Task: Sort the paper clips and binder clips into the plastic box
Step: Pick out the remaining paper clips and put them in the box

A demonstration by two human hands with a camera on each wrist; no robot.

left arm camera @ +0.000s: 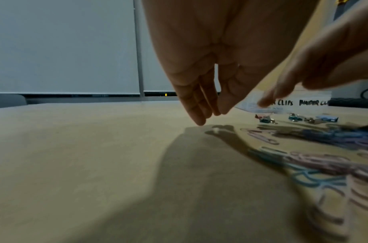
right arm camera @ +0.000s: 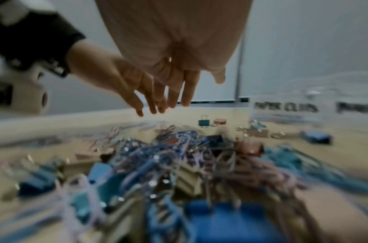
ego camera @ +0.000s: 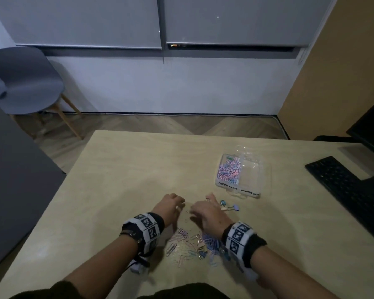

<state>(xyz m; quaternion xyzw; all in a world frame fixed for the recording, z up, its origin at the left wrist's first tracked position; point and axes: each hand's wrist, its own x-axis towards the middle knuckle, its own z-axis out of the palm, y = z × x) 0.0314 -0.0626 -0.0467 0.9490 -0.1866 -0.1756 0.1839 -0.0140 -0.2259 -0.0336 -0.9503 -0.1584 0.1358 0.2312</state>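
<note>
- Honestly, my first worry is a mixed grab: the heap of paper clips (ego camera: 183, 235) and binder clips (ego camera: 201, 244) lies tangled together, so I judge that a careless scoop would lift both kinds at once and drop some into the wrong side of the plastic box (ego camera: 240, 173).
- Linked paper clips could also drag neighbours along and scatter them over the table (ego camera: 127, 169) on the way across.
- My left hand (ego camera: 171, 206) hovers low over bare wood with its fingers straight, close together and pointing down; it holds nothing.
- My right hand (ego camera: 205, 212) is spread and relaxed just beside the left, also empty as far as I can see, though its fingertips are blurred.
- The main heap sits behind both hands, between my wrists and mostly under the right one.
- A few loose binder clips (ego camera: 229, 207) lie just to the right of the right hand, between it and the box.
- The box stands ahead and to the right of the right hand, apart from it, lid open; its left compartment holds pink and blue paper clips, its right one looks empty.
- Its labels face me, yet a hurried reach could nudge the light box, I think.
</note>
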